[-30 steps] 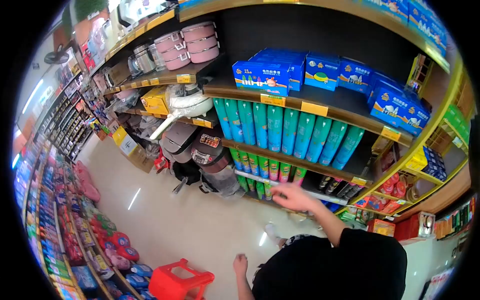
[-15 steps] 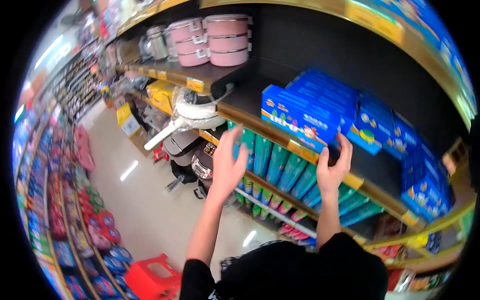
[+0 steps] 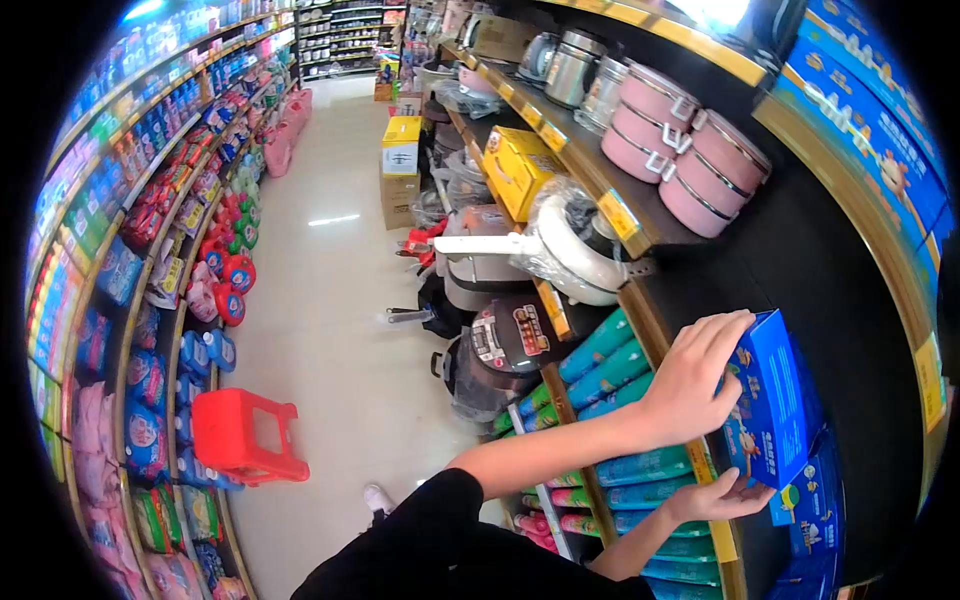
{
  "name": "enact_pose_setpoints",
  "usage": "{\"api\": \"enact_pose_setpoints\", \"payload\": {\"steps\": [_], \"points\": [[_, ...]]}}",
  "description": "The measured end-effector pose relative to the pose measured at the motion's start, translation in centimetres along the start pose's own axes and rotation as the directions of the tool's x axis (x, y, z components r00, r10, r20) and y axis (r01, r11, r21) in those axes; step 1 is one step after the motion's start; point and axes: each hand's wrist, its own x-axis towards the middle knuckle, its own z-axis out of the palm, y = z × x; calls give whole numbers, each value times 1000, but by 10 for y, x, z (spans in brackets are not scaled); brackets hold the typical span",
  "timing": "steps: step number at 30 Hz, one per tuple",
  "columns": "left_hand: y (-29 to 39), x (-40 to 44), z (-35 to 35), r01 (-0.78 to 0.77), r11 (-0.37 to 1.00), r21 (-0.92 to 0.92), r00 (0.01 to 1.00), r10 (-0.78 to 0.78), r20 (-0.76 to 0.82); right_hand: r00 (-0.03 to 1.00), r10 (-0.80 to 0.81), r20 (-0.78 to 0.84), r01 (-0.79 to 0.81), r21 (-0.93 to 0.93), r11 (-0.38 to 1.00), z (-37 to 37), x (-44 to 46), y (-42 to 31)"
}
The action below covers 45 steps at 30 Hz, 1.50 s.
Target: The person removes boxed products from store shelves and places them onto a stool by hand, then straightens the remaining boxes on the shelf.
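A blue cardboard box (image 3: 778, 400) with printed cartoon figures stands at the shelf's front edge, between my two hands. My left hand (image 3: 695, 385) is at its upper end, fingers bent over the top edge and thumb against the printed face. At the lower end is my right hand (image 3: 715, 498), thumb on the front corner and fingers beneath it; how firmly it grips is hard to see. More blue boxes (image 3: 815, 495) of the same design sit on the dark shelf beside and behind it.
Pink stacked lunch boxes (image 3: 715, 170) and a wrapped white pan (image 3: 575, 245) occupy neighbouring shelves. Teal packages (image 3: 650, 465) fill the shelf below. A red plastic stool (image 3: 235, 435) stands in the aisle (image 3: 340, 300), opposite shelves of bottles and bags.
The view has swung left toward the aisle. My left hand, earlier apart from the box in the air, is now on its upper end. My right hand stays at the other end.
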Motion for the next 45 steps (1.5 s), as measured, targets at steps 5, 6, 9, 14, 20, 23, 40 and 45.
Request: {"api": "enact_pose_setpoints", "payload": {"steps": [5, 6, 9, 14, 20, 23, 40, 45], "points": [[35, -41, -118, 41, 956, 290, 995, -14, -94, 990, 12, 141, -49, 259, 965, 35, -55, -60], [38, -56, -143, 120, 915, 385, 990, -79, -119, 980, 1, 198, -60, 293, 954, 44, -74, -75], [35, -106, -222, 366, 801, 475, 927, -267, -264, 859, -64, 507, -136, 348, 927, 69, -123, -122], [61, -205, -349, 669, 556, 493, 724, -338, -601, 521, -132, 843, -441, 398, 804, 99, -230, -194], [110, -324, -451, 886, 313, 341, 412, -198, -889, 34, -316, 948, -728, 240, 642, 111, -362, -276], [130, -368, -488, 918, 333, 216, 275, -142, -951, -183, -370, 911, -783, 92, 615, 113, -424, -308], [137, -472, -649, 996, 8, -89, -89, 157, -984, -665, -476, 575, -640, -111, 760, 156, -669, -422], [132, -485, -713, 945, 139, -296, -313, 116, -943, -616, -566, 547, -703, -59, 709, 184, -721, -472]]}}
